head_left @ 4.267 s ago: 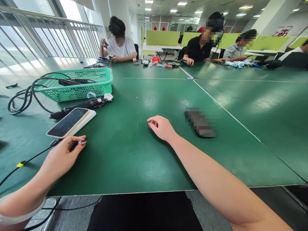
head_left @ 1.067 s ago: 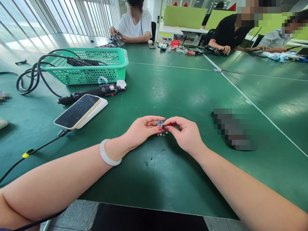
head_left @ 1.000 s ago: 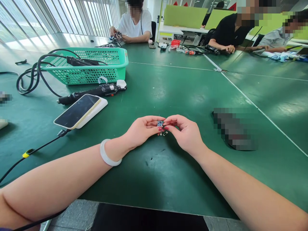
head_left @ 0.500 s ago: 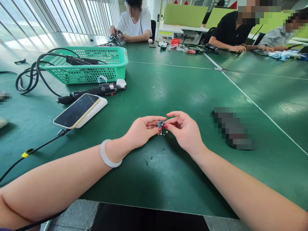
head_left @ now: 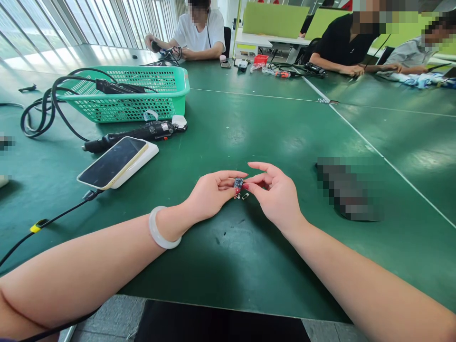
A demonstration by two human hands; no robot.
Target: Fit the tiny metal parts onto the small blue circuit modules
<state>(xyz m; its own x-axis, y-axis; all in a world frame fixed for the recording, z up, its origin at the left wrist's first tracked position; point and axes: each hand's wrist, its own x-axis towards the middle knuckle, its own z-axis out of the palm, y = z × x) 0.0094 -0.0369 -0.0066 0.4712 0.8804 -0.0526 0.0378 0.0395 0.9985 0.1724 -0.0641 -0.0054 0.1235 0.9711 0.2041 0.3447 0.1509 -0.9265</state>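
Note:
Between the fingertips of both hands is a small dark circuit board (head_left: pixel 238 182) with tiny parts on it. My left hand (head_left: pixel 212 194) pinches it from the left, thumb in front and fingers behind. From the right, my right hand (head_left: pixel 274 192) has thumb and fingertips closed at the board's edge, its index finger lifted away. Whether the right fingertips also hold some tiny piece is hidden. Just below the fingertips, a small flat metal piece (head_left: pixel 245 195) lies on the green table (head_left: pixel 228 256), beside other tiny bits.
A green basket (head_left: pixel 128 108) with black cables stands at the back left. In front of it lie a black electric screwdriver (head_left: pixel 131 135) and a phone (head_left: pixel 112 164) on a white block, with a cable attached. A blurred dark object (head_left: pixel 349 192) lies right. Several people sit across the table.
Both hands keep almost the same pose at the circuit board; the right index finger is slightly higher. Across the table, the person in white has moved a hand outward with a dark object.

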